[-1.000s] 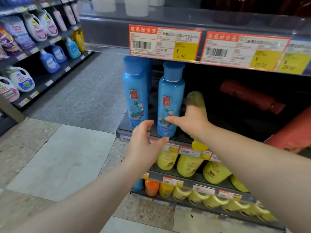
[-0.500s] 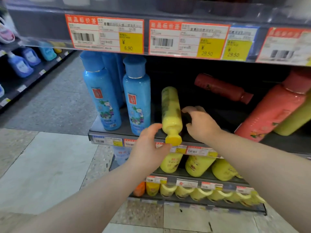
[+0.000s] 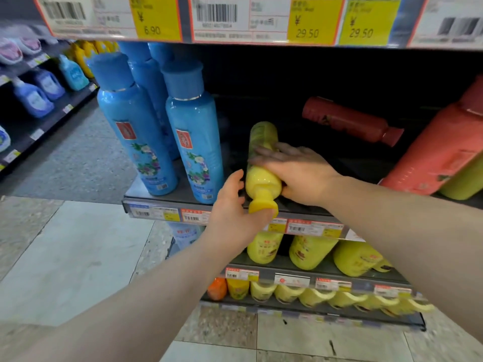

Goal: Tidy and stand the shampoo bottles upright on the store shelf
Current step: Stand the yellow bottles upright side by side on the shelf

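A yellow shampoo bottle (image 3: 262, 142) lies on its side on the dark shelf (image 3: 170, 198), cap toward me and over the front edge. My right hand (image 3: 298, 173) wraps over its middle from the right. My left hand (image 3: 235, 212) touches the yellow cap from below and left, fingers apart. Left of it, two blue bottles (image 3: 194, 137) stand upright at the front, with more behind. A red bottle (image 3: 352, 121) lies on its side deeper in. At the right a large pink-red bottle (image 3: 439, 150) leans over a tilted green one (image 3: 462, 181).
Price labels (image 3: 235, 19) line the shelf edge above. Lower shelves hold rows of yellow bottles (image 3: 308, 252) and an orange one (image 3: 217, 288). Across the tiled aisle floor (image 3: 73, 252) another rack carries blue detergent bottles (image 3: 34, 97).
My view moved closer and to the right. My right hand went from beside the yellow bottle to gripping over it. My left hand rose to the cap.
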`<state>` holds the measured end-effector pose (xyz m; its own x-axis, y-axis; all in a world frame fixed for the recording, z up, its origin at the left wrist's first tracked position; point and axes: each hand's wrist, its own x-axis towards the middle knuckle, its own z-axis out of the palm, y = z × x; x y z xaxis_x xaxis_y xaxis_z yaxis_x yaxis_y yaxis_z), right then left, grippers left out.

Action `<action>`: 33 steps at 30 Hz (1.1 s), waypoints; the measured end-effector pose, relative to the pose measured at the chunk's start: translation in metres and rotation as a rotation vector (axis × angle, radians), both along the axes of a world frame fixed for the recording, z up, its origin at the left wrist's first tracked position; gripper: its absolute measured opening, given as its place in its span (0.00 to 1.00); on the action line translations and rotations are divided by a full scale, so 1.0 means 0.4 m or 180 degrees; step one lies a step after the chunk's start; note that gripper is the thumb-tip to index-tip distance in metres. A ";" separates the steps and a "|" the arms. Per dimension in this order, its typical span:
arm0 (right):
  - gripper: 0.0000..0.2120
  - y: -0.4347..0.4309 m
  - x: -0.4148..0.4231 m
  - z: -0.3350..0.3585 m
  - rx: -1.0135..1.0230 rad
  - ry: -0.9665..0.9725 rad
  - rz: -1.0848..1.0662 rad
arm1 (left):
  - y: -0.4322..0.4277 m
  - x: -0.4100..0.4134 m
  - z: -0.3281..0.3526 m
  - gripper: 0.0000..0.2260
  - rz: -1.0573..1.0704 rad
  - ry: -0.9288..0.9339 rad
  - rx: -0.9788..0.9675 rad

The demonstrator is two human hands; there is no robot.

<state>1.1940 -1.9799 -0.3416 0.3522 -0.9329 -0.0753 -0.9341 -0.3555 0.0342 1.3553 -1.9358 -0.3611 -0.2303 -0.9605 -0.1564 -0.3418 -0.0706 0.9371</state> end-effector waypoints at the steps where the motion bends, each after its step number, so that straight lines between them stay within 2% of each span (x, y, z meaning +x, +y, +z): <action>1: 0.34 0.008 -0.007 0.000 -0.0049 -0.0269 -0.0057 | 0.005 0.004 0.000 0.40 -0.0007 -0.0017 -0.0020; 6: 0.37 0.051 -0.018 0.039 -0.0436 -0.2686 -0.0702 | 0.012 0.001 0.010 0.42 -0.0037 -0.0266 -0.0245; 9: 0.28 0.060 -0.012 0.083 -0.0459 -0.3712 -0.1180 | 0.004 -0.020 0.028 0.43 -0.0083 -0.0300 -0.0306; 12: 0.16 0.069 -0.017 0.112 -0.0194 -0.4535 -0.1428 | -0.007 -0.049 0.047 0.42 -0.0153 -0.0255 -0.0264; 14: 0.14 0.078 -0.020 0.115 -0.0056 -0.4582 -0.1544 | -0.015 -0.066 0.057 0.42 -0.0172 -0.0126 -0.0208; 18: 0.19 0.091 -0.010 0.107 -0.0045 -0.4455 -0.1573 | -0.025 -0.092 0.060 0.41 -0.0259 0.0172 -0.0027; 21: 0.19 0.095 -0.011 0.098 0.0153 -0.4497 -0.1562 | -0.026 -0.104 0.056 0.35 -0.0231 0.0120 -0.0059; 26: 0.21 0.110 -0.023 0.091 0.0426 -0.4546 -0.1527 | -0.034 -0.123 0.061 0.38 -0.0123 -0.0182 -0.0067; 27: 0.22 0.116 -0.019 0.092 0.0417 -0.4415 -0.1525 | -0.034 -0.127 0.064 0.35 -0.0120 -0.0230 -0.0065; 30: 0.34 0.124 0.003 0.090 0.0180 -0.4041 -0.1609 | -0.029 -0.135 0.065 0.24 -0.0096 -0.0104 -0.0079; 33: 0.37 0.136 0.017 0.095 -0.0012 -0.4052 -0.1680 | -0.005 -0.131 0.063 0.20 0.0087 0.0050 -0.0237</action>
